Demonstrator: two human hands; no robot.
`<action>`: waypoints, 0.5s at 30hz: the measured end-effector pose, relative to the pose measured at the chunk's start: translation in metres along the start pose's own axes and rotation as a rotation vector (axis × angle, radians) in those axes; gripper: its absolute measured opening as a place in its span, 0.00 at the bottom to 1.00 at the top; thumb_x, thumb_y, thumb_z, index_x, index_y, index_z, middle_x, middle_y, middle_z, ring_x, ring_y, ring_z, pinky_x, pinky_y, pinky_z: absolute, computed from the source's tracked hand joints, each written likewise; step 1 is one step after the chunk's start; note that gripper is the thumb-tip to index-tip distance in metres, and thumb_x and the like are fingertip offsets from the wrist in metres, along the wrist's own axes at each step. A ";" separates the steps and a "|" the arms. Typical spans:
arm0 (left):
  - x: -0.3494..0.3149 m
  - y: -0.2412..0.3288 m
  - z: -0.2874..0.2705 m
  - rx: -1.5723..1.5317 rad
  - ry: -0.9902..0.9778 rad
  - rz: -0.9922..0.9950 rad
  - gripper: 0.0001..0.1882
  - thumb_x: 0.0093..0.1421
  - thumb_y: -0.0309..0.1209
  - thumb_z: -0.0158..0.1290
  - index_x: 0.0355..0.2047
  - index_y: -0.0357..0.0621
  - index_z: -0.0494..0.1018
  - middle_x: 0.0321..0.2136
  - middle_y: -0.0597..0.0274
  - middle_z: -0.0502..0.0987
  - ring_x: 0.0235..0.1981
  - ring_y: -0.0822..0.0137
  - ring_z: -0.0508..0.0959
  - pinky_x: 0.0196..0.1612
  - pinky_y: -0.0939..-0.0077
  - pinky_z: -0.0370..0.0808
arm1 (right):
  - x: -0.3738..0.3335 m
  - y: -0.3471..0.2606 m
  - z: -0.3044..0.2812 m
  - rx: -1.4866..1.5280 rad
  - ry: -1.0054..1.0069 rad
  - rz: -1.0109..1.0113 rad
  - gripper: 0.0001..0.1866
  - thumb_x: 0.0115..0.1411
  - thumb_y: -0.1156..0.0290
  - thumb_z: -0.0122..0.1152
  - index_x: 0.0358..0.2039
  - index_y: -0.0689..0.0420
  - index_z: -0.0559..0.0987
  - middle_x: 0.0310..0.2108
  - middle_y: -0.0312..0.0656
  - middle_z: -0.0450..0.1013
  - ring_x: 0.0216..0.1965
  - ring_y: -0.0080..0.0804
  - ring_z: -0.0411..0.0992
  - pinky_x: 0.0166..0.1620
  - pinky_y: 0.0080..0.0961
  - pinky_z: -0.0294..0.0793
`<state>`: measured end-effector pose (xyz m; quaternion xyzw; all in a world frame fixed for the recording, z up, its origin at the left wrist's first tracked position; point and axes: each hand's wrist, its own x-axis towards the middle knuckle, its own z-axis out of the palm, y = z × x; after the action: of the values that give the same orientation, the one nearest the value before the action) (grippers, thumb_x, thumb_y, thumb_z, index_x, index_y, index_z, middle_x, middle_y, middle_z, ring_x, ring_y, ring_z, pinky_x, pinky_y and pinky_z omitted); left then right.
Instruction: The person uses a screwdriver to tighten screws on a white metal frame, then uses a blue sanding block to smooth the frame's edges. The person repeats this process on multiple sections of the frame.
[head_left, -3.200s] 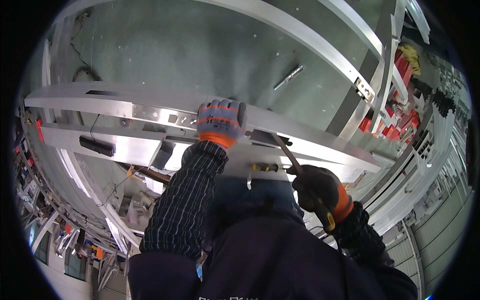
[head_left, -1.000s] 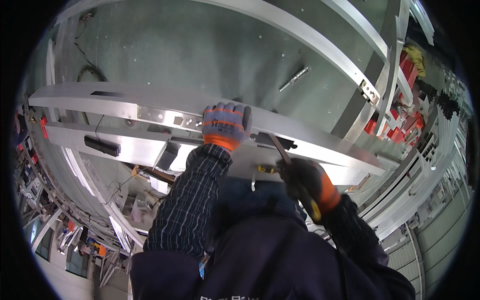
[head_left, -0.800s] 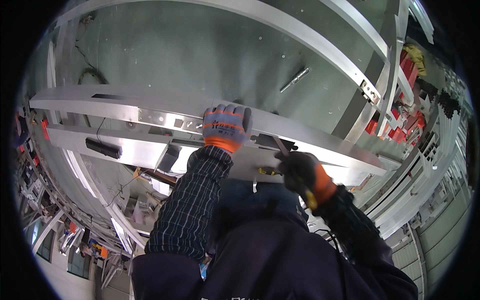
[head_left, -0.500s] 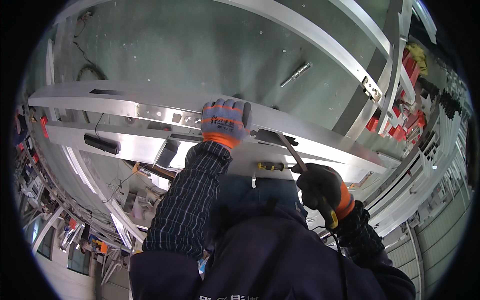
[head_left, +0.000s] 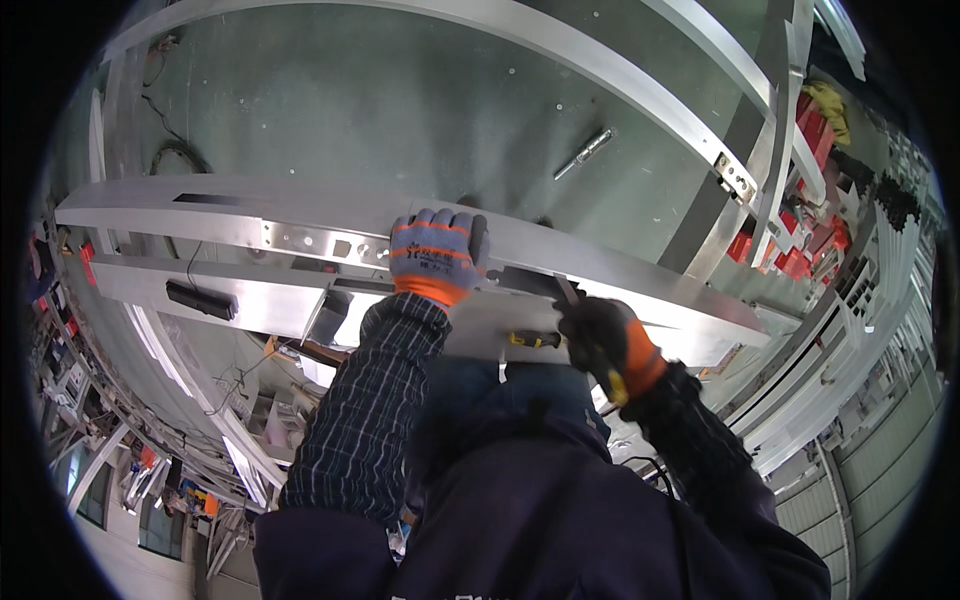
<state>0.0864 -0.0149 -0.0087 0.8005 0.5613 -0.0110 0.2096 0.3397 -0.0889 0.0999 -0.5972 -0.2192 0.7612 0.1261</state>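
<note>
My left hand, in a grey and orange glove, is closed over a long silver metal profile. Just left of it, a perforated metal plate is set in the profile. My right hand, in a black-palmed glove, is wrapped round a file with a yellow and black handle. The flat blade's tip meets the profile by a dark slot, right of my left hand. A screwdriver with a yellow and black handle lies beside my right hand; its far end is hidden.
A slim silver tool lies on the green table beyond the profile. Another long metal bar crosses the far side. Near the left end sits a black box with a cable. Red boxes are at the right.
My right hand has moved forward and left with the file, and less of the blade shows. The left hand stays on the profile; the whole view has shifted slightly.
</note>
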 end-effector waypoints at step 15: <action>-0.001 -0.003 -0.001 0.031 -0.041 -0.017 0.12 0.60 0.43 0.57 0.28 0.50 0.78 0.27 0.64 0.80 0.32 0.59 0.80 0.38 0.57 0.71 | -0.021 -0.004 -0.015 0.331 0.025 0.203 0.13 0.68 0.69 0.58 0.47 0.65 0.79 0.31 0.40 0.76 0.26 0.22 0.76 0.30 0.21 0.77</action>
<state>0.0827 -0.0150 -0.0086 0.7986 0.5632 -0.0379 0.2087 0.3589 -0.0919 0.1171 -0.5966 -0.0279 0.7883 0.1477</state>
